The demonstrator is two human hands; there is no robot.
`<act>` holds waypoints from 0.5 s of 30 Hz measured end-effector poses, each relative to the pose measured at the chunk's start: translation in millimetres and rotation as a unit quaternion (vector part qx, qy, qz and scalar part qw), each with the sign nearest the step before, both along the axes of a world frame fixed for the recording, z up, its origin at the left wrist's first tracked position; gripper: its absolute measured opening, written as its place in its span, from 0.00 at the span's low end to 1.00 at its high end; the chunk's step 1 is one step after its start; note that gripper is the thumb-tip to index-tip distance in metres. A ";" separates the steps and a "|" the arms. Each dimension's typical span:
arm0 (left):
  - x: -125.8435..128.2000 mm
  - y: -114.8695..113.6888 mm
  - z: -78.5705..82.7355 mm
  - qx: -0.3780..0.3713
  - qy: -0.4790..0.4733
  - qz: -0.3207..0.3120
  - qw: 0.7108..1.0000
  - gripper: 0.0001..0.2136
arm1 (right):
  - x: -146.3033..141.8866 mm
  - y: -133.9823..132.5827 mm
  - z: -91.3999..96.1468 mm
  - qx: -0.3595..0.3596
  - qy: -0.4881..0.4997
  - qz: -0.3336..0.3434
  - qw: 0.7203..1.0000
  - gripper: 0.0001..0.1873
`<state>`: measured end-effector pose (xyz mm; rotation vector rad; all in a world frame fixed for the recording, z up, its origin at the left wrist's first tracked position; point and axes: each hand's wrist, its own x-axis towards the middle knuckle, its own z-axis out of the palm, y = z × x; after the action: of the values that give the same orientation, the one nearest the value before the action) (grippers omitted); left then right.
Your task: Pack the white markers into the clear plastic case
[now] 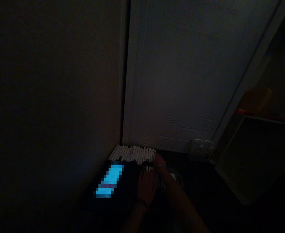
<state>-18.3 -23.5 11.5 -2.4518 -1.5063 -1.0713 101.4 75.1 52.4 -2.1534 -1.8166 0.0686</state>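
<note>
The room is very dark. A row of several white stick-like objects (134,153) lies on the floor against the base of a door. My right hand (160,161) reaches to the right end of that row, fingers curled at it; what it grips is too dim to make out. My left hand (146,186) lies lower, fingers stretched flat on more pale sticks just in front of the row. A band sits on each wrist.
A glowing blue screen (109,181), pixelated, lies on the floor at left. A wall fills the left side, a pale door (181,81) the middle. A clear container (200,149) stands by the door's base. A dark cabinet (256,155) stands at right.
</note>
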 end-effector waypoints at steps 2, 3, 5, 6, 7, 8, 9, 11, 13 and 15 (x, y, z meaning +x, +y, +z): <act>0.1 -0.5 0.1 0.002 -0.001 0.004 1.000 0.19 | 0.5 1.9 -1.0 -0.002 0.002 0.005 1.000 0.19; 0.1 -0.7 0.0 0.005 -0.001 0.005 1.000 0.19 | 0.9 2.7 -1.6 -0.002 0.003 0.007 1.000 0.19; 0.0 -1.0 -0.2 0.011 0.000 0.008 1.000 0.19 | 2.0 3.7 -2.6 -0.005 0.006 0.010 1.000 0.20; 0.0 -1.0 -0.2 0.013 0.000 0.008 1.000 0.19 | 2.5 3.7 -3.1 -0.006 0.007 0.012 1.000 0.20; 0.0 -0.9 -0.2 0.015 0.000 0.009 1.000 0.19 | 3.0 3.3 -3.6 -0.008 0.009 0.013 1.000 0.20; 0.0 -0.6 -0.2 0.016 0.001 0.010 1.000 0.19 | 3.5 2.6 -4.0 -0.010 0.011 0.014 1.000 0.20; 0.1 -0.3 -0.3 0.015 0.001 0.011 1.000 0.19 | 4.0 1.7 -4.5 -0.011 0.013 0.014 1.000 0.20; 0.1 0.6 -0.8 0.011 0.002 0.011 1.000 0.18 | 4.7 -0.4 -5.6 -0.013 0.021 0.015 1.000 0.19; 0.0 1.5 -2.0 0.007 0.005 0.011 1.000 0.18 | 5.3 -1.7 -7.0 -0.013 0.030 0.017 0.999 0.19; -0.1 1.9 -3.3 0.004 0.009 0.009 1.000 0.19 | 6.2 -1.3 -8.4 -0.013 0.040 0.018 0.999 0.21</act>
<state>-18.4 -21.6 8.2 -2.4308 -1.5132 -1.0477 107.6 73.8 44.0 -2.1035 -1.8193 0.1836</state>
